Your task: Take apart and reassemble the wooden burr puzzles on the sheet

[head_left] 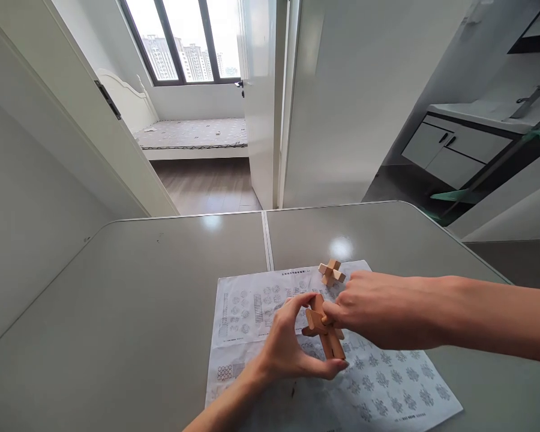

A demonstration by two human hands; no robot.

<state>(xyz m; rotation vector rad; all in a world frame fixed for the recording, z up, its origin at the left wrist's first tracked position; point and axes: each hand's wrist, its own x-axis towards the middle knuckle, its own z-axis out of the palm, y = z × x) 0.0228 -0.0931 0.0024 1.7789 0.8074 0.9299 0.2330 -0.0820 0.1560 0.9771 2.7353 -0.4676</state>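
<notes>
Pale grey table (162,324) in a bright room: just above a printed paper sheet (243,349) on it, a wooden puzzle (317,322) is held up. It should be light, stiff and hard to break, not slippery, though its bars could slide apart; its two long ends look the surest hold. It is reddish-tan, built of short, smooth bars that cross, with a rounded peg (326,320) near the middle. Its ends sit between the thumb and finger of the left hand (282,345), spread wide. The right hand (369,306) is curled against its side; whether it grips the peg cannot be told, as the fingers hide the contact. Just beyond, a smaller, paler puzzle (332,272) rests on the sheet. Farther off are a door (261,102), a bed (193,133) below a window (184,42) and, right, a sink cabinet (459,145).
</notes>
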